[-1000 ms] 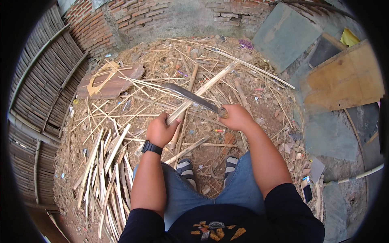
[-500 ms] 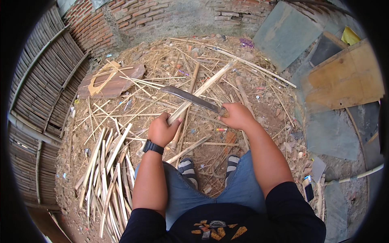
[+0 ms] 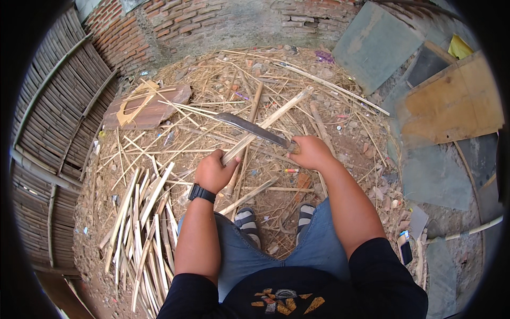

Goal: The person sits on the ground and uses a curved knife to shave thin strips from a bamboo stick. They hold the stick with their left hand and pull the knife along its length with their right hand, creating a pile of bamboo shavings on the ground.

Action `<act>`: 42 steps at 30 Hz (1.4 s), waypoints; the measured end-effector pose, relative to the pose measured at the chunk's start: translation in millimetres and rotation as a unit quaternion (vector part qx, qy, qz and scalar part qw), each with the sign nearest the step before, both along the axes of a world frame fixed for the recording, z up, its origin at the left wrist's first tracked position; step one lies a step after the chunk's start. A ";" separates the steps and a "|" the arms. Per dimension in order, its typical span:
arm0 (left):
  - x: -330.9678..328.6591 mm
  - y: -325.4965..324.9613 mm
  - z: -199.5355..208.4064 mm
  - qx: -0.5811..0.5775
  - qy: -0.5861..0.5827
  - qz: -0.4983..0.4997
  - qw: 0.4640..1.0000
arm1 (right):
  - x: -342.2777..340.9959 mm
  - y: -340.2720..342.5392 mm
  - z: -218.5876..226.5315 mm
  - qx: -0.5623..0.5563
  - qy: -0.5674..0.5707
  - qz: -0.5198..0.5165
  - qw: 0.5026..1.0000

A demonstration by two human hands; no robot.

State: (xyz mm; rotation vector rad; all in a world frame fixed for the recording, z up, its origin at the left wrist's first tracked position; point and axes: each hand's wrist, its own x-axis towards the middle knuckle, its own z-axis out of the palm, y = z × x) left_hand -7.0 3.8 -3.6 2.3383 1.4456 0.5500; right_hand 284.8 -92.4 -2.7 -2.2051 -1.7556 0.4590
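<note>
My left hand (image 3: 215, 171), with a dark watch on its wrist, is closed round the near end of a pale split bamboo strip (image 3: 288, 108). The strip slants away from me to the upper right. In my right hand (image 3: 311, 152) is the handle of a machete (image 3: 249, 127). Its long dark blade points to the upper left and lies across the strip, a little beyond my left hand. Whether the edge bites into the bamboo cannot be made out. Below the strip, a round bamboo pole (image 3: 256, 101) lies on the ground.
A heap of split bamboo strips (image 3: 139, 234) lies at my left. Farther off are a brown board (image 3: 175, 95) and scattered sticks. Sheets and a wooden panel (image 3: 451, 101) lean at right. A bamboo wall (image 3: 48, 106) and brick wall (image 3: 207, 24) enclose the ground. A phone (image 3: 406, 252) lies at lower right.
The far end of the bamboo strip has dipped slightly toward me and to the right. Both hands keep their hold, and the machete stays almost in the same place.
</note>
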 end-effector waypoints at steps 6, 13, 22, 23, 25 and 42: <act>0.9 -0.9 1.1 0.001 0.005 -0.004 1.000 | 0.9 0.9 -2.6 -0.015 -0.010 0.002 1.000; 1.0 -0.8 0.8 0.000 -0.002 -0.005 1.000 | 0.2 1.4 -0.6 -0.023 0.021 -0.002 1.000; 2.4 -1.8 1.9 0.000 0.034 -0.013 0.999 | -3.5 1.1 -3.3 -0.035 0.046 -0.001 0.998; 2.5 -1.4 0.5 0.003 0.025 -0.015 1.000 | -2.3 1.3 -7.9 -0.020 0.024 0.005 0.999; 1.4 0.7 -3.8 0.007 0.007 -0.019 1.000 | 0.9 2.8 -20.7 0.009 -0.019 0.017 1.000; -0.1 2.5 -4.7 0.007 0.028 -0.004 1.000 | -3.2 5.4 -18.7 -0.014 0.000 0.014 1.000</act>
